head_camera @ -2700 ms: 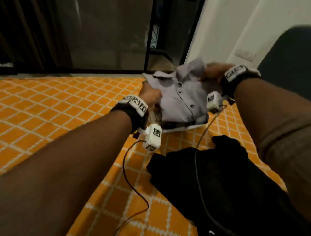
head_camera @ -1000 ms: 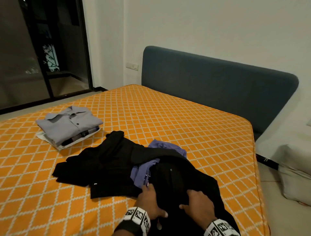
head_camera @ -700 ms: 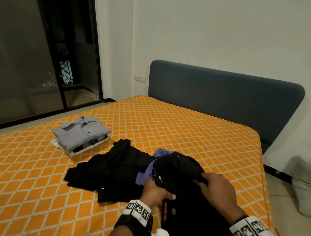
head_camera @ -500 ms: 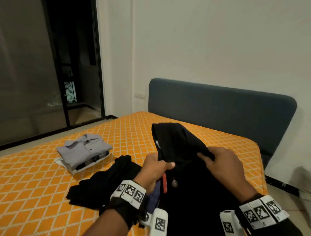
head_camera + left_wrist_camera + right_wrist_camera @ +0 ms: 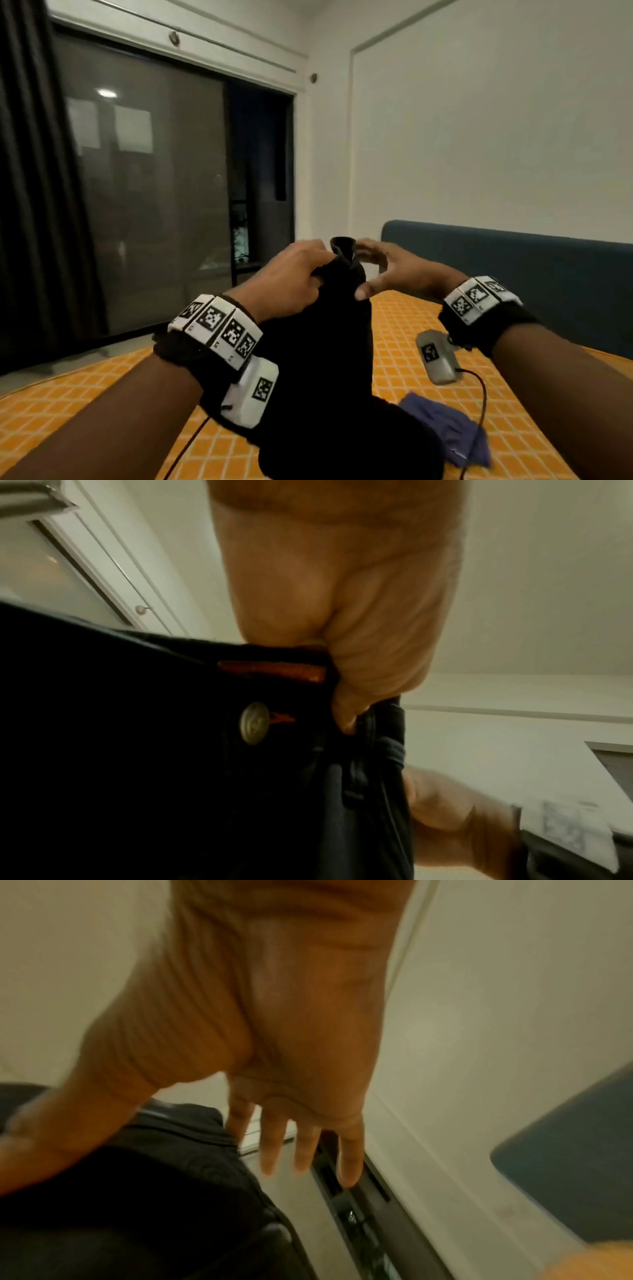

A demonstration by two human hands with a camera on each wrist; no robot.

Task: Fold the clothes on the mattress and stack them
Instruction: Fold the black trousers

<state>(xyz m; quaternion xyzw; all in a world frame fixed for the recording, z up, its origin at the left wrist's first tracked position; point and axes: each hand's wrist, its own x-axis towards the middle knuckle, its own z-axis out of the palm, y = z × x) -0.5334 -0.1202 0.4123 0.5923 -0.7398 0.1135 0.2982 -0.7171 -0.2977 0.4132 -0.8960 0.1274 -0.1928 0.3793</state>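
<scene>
My left hand [image 5: 301, 275] grips the top edge of a black garment [image 5: 329, 359] and holds it up above the orange mattress [image 5: 397, 329]. The left wrist view shows the fingers [image 5: 346, 715] curled into the black garment [image 5: 137, 750], beside a metal button [image 5: 254, 722] and an orange label. My right hand [image 5: 387, 270] is beside the garment's top with its fingers straight and spread. Its thumb touches the cloth. In the right wrist view the fingers [image 5: 274, 1148] point past the black garment [image 5: 137, 1204] and hold nothing. A purple garment [image 5: 445, 428] lies crumpled on the mattress at lower right.
A blue headboard [image 5: 513, 274] runs along the right side against a white wall. A large dark glass door [image 5: 154, 205] and a dark curtain [image 5: 34, 205] stand to the left. Cables hang from both wrist cameras.
Both hands have raised the black garment off the mattress. My right hand has opened and let go of the cloth. The head view has tilted up, so the folded stack is out of sight.
</scene>
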